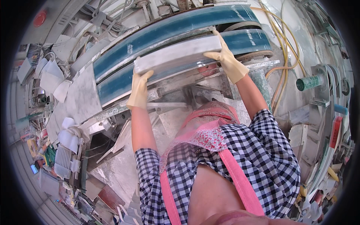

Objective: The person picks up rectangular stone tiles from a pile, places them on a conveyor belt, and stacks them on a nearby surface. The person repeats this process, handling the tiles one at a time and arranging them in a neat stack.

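Note:
A long white block [178, 55], smooth and rectangular, lies lengthwise across my view above the nearer blue belt [245, 41]. Whether it rests on that belt or hangs just over it, I cannot tell. Around its left end, my left hand [139, 87] in a cream rubber glove is closed, thumb on the near side. My gloved right hand [228, 62] grips the other end, its thumb along the near side and its fingers at the far corner. Behind the block runs a second blue belt [176, 23], parallel to the first.
A dusty grey plate [73, 92] adjoins the belts' left end. Yellow hoses [287, 48] hang past their right end, near a rack with a green cylinder [309, 83]. Off to the left are loose white sheets [52, 75] and a ribbed motor [63, 159]. A metal rail [172, 85] edges the nearer belt.

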Demonstrator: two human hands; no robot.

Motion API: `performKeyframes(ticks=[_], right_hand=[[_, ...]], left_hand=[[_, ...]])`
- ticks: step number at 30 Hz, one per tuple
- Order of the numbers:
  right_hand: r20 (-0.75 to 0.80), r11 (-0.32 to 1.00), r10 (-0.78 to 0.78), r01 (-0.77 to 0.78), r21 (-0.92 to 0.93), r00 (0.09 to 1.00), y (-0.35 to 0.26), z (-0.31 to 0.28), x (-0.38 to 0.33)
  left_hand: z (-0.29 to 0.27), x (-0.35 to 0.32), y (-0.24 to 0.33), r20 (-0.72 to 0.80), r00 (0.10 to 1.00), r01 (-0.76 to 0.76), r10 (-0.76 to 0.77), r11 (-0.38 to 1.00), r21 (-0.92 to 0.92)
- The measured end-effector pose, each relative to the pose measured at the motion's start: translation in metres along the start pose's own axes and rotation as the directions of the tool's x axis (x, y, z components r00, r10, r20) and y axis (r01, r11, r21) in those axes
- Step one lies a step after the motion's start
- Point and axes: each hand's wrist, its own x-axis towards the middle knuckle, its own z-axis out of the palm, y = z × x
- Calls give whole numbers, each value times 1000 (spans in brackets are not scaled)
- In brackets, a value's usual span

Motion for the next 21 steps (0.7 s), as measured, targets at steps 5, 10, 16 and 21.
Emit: performKeyframes(ticks=[5, 10, 16, 21], right_hand=[[212, 903, -36, 123, -411, 977, 1, -30, 5], [259, 645, -222, 340, -684, 940, 24, -37, 9], [-40, 812, 69, -79, -579, 997, 3, 59, -97], [-136, 761, 220, -257, -596, 966, 4, 123, -153]], left_hand=[[1, -6, -4, -32, 999, -13, 16, 995, 101], [-22, -2, -5, 134, 974, -216, 181, 916, 337], [-93, -78, 41, 38, 993, -95, 113, 554, 827], [-162, -142, 89, 157, 987, -156, 42, 521, 839]])
